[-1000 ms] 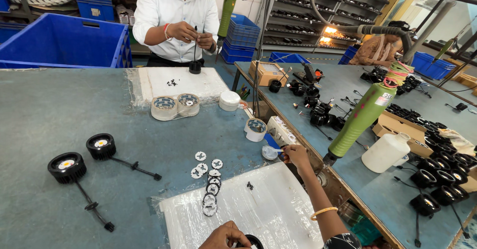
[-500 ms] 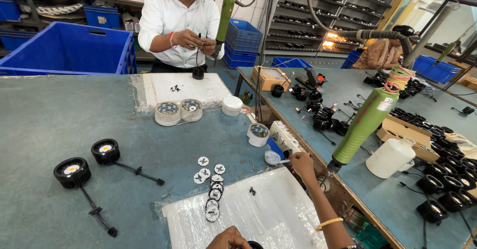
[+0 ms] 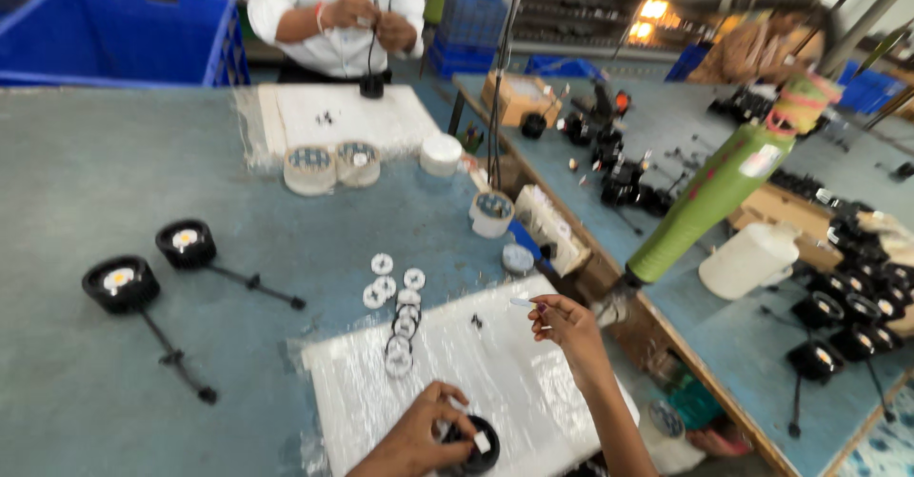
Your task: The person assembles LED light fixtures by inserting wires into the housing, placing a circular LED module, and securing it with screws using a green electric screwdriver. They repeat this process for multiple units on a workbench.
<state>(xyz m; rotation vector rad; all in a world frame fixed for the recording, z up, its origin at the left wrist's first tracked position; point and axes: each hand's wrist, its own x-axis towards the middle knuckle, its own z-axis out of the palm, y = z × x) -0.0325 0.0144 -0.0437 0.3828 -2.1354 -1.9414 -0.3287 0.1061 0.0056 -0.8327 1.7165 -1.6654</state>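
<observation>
At bottom centre, the left hand (image 3: 419,434) pinches a small rigid black lamp housing (image 3: 473,442) by its rim; the right hand (image 3: 566,323) pinches a light, easily dropped white piece (image 3: 523,302).

A grey-green worktable (image 3: 124,153) fills the left and middle, its top worn and scuffed. To the right a second table (image 3: 724,344) of the same colour runs from near to far, with a wooden edge along its left side. A big blue crate (image 3: 124,29) stands at the far left, and smaller blue bins (image 3: 466,25) are stacked beyond the tables. Dark metal shelving (image 3: 590,10) lines the far wall, blurred. Two warm lamps (image 3: 652,9) glow at the far right. At the near right corner a patch of pale speckled floor (image 3: 881,448) shows.
</observation>
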